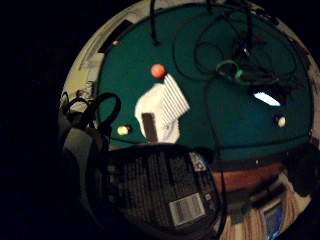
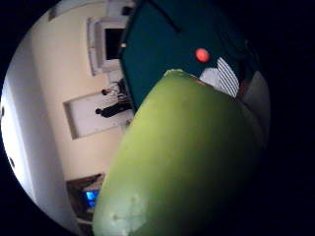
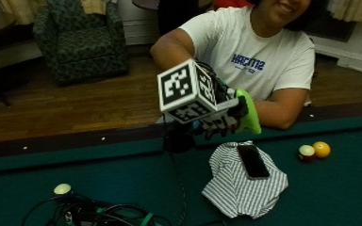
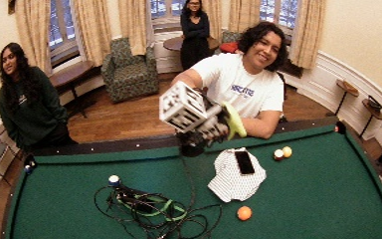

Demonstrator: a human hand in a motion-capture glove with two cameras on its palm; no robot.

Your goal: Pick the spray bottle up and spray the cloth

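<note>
My gloved right hand (image 3: 220, 121) is raised over the near rail of the pool table, its fingers curled round a green spray bottle (image 3: 250, 114). The bottle's green body (image 2: 187, 162) fills the thumb side palm view. Its dark label with a barcode (image 1: 162, 192) is close in the little finger side view. A white striped cloth (image 3: 239, 187) lies crumpled on the green felt below and in front of the hand, apart from the bottle. A black phone (image 3: 253, 161) lies on the cloth.
An orange ball (image 4: 244, 213) sits on the felt beyond the cloth. Two balls (image 3: 313, 151) lie beside the cloth near the rail. A tangle of cables (image 4: 152, 210) with a white ball (image 3: 62, 189) lies on the felt. The person's bare forearm (image 3: 287, 110) rests on the rail.
</note>
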